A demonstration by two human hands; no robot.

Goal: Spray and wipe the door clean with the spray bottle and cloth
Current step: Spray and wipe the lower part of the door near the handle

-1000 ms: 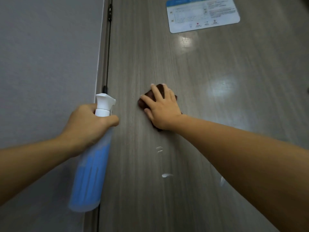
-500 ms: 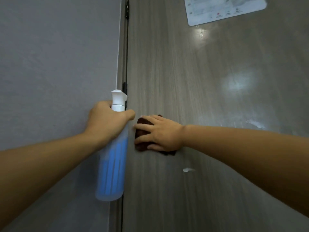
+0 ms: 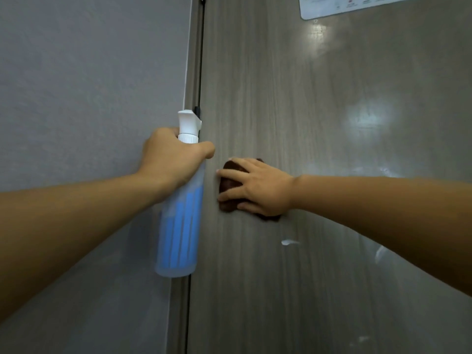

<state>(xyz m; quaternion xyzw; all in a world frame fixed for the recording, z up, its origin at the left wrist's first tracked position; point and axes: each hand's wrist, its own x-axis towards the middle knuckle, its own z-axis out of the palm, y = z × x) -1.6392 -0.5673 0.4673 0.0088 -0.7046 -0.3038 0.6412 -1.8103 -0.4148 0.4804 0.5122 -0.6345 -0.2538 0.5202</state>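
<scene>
A grey wood-grain door (image 3: 319, 111) fills the right of the view. My right hand (image 3: 260, 187) presses a dark brown cloth (image 3: 228, 185) flat against the door near its left edge, fingers spread and pointing left. My left hand (image 3: 171, 159) grips the neck of a translucent spray bottle (image 3: 181, 226) with blue liquid and a white nozzle, held upright in front of the door's edge. A white streak of spray (image 3: 290, 242) sits on the door just below my right hand.
A grey wall (image 3: 89, 72) takes up the left side, with the door frame and a dark gap (image 3: 200, 60) between wall and door. A white printed notice (image 3: 344, 6) is stuck at the door's top right. Bright light reflections show on the door.
My right hand slid the cloth down and left toward the door's edge, turning so the fingers point left. The left hand kept the bottle upright beside it.
</scene>
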